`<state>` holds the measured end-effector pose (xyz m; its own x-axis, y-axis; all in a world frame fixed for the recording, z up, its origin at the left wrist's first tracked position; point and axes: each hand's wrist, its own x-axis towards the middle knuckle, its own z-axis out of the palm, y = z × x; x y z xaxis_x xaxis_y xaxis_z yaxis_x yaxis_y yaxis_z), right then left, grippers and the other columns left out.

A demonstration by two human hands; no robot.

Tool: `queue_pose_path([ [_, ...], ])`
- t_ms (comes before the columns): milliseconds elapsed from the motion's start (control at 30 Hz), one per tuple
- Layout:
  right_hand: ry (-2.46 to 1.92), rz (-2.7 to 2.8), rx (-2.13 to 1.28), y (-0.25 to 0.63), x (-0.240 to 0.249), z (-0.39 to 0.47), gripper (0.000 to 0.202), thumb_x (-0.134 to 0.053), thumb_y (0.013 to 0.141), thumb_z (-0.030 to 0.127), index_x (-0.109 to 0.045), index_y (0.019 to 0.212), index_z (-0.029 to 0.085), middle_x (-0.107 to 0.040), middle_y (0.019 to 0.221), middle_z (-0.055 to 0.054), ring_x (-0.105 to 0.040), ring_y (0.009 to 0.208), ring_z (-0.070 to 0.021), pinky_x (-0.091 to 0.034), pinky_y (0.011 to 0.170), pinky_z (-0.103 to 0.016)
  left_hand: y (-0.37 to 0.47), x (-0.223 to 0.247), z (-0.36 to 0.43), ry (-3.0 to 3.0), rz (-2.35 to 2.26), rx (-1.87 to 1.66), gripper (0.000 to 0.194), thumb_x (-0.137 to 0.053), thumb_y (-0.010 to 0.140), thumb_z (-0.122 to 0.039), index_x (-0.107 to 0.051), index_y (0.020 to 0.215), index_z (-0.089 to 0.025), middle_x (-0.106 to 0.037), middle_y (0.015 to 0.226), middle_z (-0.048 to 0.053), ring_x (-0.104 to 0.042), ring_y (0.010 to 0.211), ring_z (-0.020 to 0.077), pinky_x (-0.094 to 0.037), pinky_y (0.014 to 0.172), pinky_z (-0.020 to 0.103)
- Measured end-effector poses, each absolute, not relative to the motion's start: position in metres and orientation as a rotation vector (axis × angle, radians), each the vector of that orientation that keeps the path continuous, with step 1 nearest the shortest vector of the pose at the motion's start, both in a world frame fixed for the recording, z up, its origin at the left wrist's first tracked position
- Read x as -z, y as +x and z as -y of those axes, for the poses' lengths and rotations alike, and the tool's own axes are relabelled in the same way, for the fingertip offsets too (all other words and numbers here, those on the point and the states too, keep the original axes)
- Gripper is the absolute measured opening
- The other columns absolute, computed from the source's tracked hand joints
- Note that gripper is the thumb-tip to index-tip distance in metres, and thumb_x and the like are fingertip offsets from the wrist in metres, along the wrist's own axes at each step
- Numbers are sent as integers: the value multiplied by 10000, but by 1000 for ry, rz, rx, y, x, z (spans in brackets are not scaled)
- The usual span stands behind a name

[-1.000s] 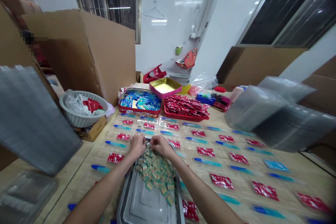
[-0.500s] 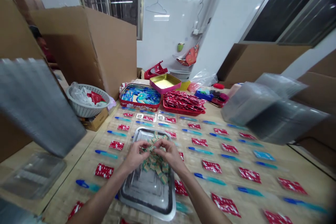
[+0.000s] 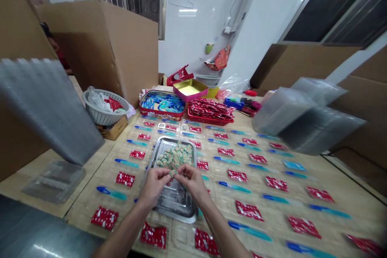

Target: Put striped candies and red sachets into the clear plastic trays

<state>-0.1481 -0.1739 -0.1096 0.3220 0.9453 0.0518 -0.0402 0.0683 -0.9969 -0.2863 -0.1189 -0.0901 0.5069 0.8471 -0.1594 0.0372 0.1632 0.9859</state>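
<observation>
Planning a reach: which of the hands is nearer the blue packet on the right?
Right: the right hand sits left of the blue packet; the left hand is farther left.

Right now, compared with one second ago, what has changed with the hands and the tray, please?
The left hand and right hand moved from the far end of the tray back toward the person. One piece now shows between them; whether it was held earlier is unclear. The red packets stayed laid out on the table.
</observation>
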Motion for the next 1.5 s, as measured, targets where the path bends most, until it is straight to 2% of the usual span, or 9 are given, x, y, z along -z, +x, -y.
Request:
queue_pose_path([
  [167,-1288,1024,-900,-157,108,177,174,-716,631,283,-583,631,171,-550,606,21,-482,590,-126,-369,571,-238,-293,94,128,1274,-881,-735,131,-639,641,-235,-679,674,-115,-611,568,6,-491,540,107,-361,538,214],
  [367,-1161,826,-1168,-163,109,183,178,-725,618,307,-630,646,160,-591,590,5,-495,558,-121,-370,564,-239,-303,92,126,1209,-875,-688,132,-612,635,-235,-667,630,-115,-628,567,22,-517,538,120,-382,535,220],
  [600,-1187,823,-1102,-168,109,185,153,-738,595,295,-656,629,169,-585,641,-3,-504,610,-132,-380,588,-245,-311,100,125,1260,-995,-661,166,-621,622,-257,-686,643,-105,-628,547,31,-504,505,119,-365,505,223],
  [900,-1392,1032,-836,-180,132,183,117,-631,683,259,-609,615,166,-570,626,-5,-510,633,-149,-392,618,-258,-312,99,133,1170,-905,-643,177,-649,566,-213,-706,698,-111,-644,588,25,-509,539,114,-363,539,221],
  [1033,-1479,1149,-771,-177,135,181,114,-605,710,262,-601,643,170,-570,627,-4,-518,619,-154,-394,591,-257,-313,109,131,1197,-949,-648,160,-650,576,-247,-685,637,-103,-615,552,20,-490,512,109,-350,515,223],
  [1167,-1666,1329,-447,-163,135,169,72,-568,754,232,-618,748,180,-602,758,-34,-545,727,-183,-394,660,-282,-312,117,127,1173,-1037,-658,191,-628,574,-270,-664,637,-93,-593,515,19,-487,482,117,-349,495,233],
  [1300,-1820,1509,-155,-152,140,154,144,-498,814,171,-621,879,210,-604,871,-45,-539,849,-202,-353,729,-303,-312,117,126,1173,-1037,-654,176,-620,582,-277,-633,578,-102,-566,478,8,-460,454,103,-323,475,224],
  [1500,-1850,1590,-122,-151,143,149,122,-511,763,96,-567,790,201,-599,813,-26,-532,832,-198,-316,727,-297,-314,117,123,1134,-1038,-700,167,-638,573,-272,-639,597,-107,-586,498,18,-483,469,114,-342,482,229],
])
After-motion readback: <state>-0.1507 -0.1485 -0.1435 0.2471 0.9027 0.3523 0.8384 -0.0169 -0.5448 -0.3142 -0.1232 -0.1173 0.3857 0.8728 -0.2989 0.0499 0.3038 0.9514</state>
